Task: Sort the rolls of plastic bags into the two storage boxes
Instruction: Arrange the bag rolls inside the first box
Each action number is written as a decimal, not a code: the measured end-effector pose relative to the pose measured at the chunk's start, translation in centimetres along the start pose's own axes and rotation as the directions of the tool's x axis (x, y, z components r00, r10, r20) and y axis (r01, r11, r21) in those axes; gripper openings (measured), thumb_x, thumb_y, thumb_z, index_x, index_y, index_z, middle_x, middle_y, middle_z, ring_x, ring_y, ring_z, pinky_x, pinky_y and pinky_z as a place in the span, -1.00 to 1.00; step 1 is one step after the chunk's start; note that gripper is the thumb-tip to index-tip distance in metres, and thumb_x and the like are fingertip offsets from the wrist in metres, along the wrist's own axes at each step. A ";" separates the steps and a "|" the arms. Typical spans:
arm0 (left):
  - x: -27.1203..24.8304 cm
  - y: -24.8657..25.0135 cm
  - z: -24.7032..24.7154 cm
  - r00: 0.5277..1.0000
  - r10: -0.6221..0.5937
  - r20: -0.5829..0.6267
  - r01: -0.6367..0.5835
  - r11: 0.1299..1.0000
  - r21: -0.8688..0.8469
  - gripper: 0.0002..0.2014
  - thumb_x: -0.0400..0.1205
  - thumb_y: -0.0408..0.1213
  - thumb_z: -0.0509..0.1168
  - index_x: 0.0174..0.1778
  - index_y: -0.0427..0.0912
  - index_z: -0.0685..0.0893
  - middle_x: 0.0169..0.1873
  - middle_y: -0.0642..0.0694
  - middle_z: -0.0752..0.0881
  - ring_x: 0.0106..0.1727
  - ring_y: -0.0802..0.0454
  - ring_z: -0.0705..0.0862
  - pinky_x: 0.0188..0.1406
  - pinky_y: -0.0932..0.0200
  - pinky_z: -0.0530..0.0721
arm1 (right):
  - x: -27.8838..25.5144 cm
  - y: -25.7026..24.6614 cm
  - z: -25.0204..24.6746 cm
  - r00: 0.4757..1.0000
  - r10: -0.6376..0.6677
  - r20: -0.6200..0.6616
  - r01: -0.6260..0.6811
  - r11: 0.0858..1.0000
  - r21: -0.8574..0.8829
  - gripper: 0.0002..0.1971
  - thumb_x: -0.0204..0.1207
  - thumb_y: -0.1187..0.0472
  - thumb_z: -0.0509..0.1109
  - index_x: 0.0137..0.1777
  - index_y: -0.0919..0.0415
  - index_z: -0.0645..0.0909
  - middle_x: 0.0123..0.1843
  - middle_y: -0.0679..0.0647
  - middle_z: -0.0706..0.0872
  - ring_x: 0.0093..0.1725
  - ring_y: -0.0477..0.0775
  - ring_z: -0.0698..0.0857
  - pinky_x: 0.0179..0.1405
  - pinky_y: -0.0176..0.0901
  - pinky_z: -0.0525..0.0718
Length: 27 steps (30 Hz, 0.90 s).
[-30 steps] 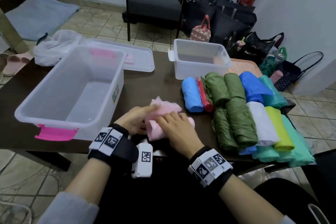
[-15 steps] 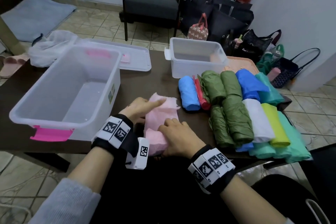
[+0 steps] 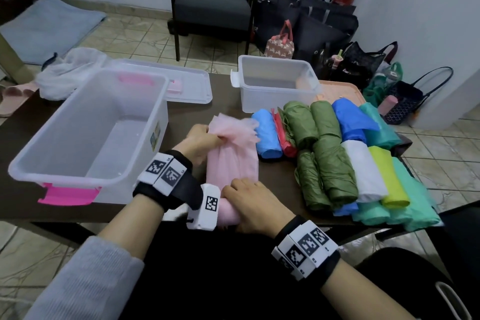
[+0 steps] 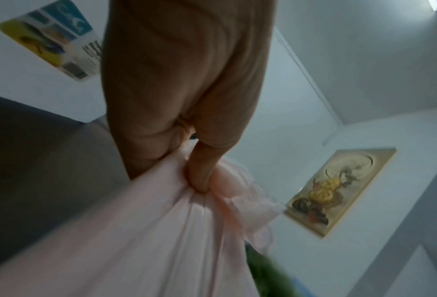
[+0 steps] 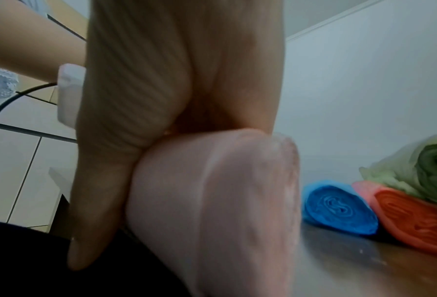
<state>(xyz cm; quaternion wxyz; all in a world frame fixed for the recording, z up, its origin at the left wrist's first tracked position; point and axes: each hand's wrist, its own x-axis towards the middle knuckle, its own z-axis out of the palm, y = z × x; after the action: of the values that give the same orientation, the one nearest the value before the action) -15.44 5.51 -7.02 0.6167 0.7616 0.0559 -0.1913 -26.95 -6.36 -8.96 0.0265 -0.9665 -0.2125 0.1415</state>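
A pink roll of plastic bags (image 3: 232, 163) lies partly unrolled on the dark table (image 3: 187, 114) in front of me. My left hand (image 3: 205, 139) pinches the bunched loose end of it (image 4: 212, 211). My right hand (image 3: 250, 202) holds the rolled part (image 5: 212, 201) at the table's near edge, thumb along its side. A big clear box with pink latches (image 3: 85, 138) stands to the left, with nothing in it. A smaller clear box (image 3: 275, 83) sits at the back. Several rolls, blue (image 3: 267, 135), red (image 3: 283, 138), olive green (image 3: 330, 163), white and teal, lie side by side on the right.
The big box's lid (image 3: 181, 86) and a crumpled clear bag (image 3: 67, 70) lie behind it. An orange tray (image 3: 337, 88) sits behind the rolls. A dark armchair (image 3: 213, 0) and several bags stand on the tiled floor beyond the table.
The pink roll has been stretched out lengthwise: my left hand moved away from me with the loose end, and my right hand drew the rolled part toward the near edge.
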 end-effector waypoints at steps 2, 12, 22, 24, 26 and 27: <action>0.2 1.7 -0.4 0.998 0.046 -0.047 -0.049 0.997 -0.067 -0.85 0.56 -0.62 0.27 -0.25 -0.31 0.61 -0.31 -0.15 0.63 -0.27 0.00 0.61 -0.41 0.27 0.63 | -0.1 0.4 -0.6 0.999 -0.038 -0.027 0.037 0.999 -0.016 -0.51 0.37 0.21 0.42 0.30 0.13 0.39 0.20 0.11 0.47 0.19 0.19 0.48 -0.04 -0.02 0.32; 2.4 5.5 -0.3 0.990 0.095 -0.099 -0.106 0.988 -0.110 -0.69 0.57 -0.47 0.30 0.24 -0.37 0.57 0.05 -0.24 0.68 0.12 -0.18 0.68 -0.02 0.04 0.67 | 0.5 1.1 -0.7 0.998 0.022 0.057 -0.027 0.997 0.079 -0.42 0.40 0.21 0.43 0.43 0.09 0.37 0.27 0.13 0.42 0.31 0.17 0.38 0.17 0.02 0.33; 2.8 -0.8 2.2 0.952 0.190 0.238 -0.304 0.547 0.780 -0.48 0.63 -0.12 0.31 0.50 -0.16 0.38 0.48 -0.21 0.41 0.49 -0.14 0.36 0.45 -0.03 0.36 | 1.3 2.9 -0.8 0.980 0.126 0.156 -0.131 0.991 0.024 -0.13 0.13 -0.05 0.66 0.42 0.11 0.35 0.31 0.12 0.47 0.34 0.16 0.40 0.24 0.06 0.40; 3.2 -2.7 2.4 0.929 0.039 0.367 -0.343 0.461 0.818 -0.38 0.65 -0.01 0.24 0.61 -0.07 0.23 0.63 -0.20 0.16 0.64 -0.14 0.10 0.58 -0.02 0.12 | 1.4 2.8 -0.9 0.977 0.106 0.185 -0.112 0.993 0.026 -0.23 0.15 -0.03 0.65 0.33 0.11 0.39 0.26 0.12 0.49 0.30 0.17 0.42 0.16 0.05 0.41; 3.3 -3.6 2.2 0.905 0.012 0.425 -0.392 0.409 0.824 -0.32 0.67 0.04 0.18 0.66 -0.02 0.06 0.67 -0.17 -0.07 0.68 -0.13 -0.13 0.61 -0.01 -0.08 | 1.4 2.7 -1.2 0.977 0.068 0.203 -0.082 0.995 0.059 -0.31 0.19 0.04 0.64 0.28 0.11 0.40 0.24 0.13 0.53 0.27 0.17 0.47 0.05 0.00 0.40; 3.4 -3.9 2.1 0.898 0.010 0.439 -0.408 0.391 0.825 -0.31 0.68 0.07 0.16 0.67 0.01 0.01 0.67 -0.16 -0.13 0.67 -0.13 -0.19 0.61 -0.01 -0.13 | 1.4 2.5 -1.3 0.978 0.046 0.204 -0.064 0.995 0.081 -0.34 0.21 0.09 0.62 0.28 0.11 0.40 0.23 0.13 0.56 0.26 0.17 0.51 0.02 -0.03 0.40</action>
<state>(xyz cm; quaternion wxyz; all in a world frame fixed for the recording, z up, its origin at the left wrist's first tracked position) -13.98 3.93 -12.19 0.1279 0.9220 -0.2693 -0.2473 -24.35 -8.05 -8.42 0.0431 -0.9506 -0.1808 0.2488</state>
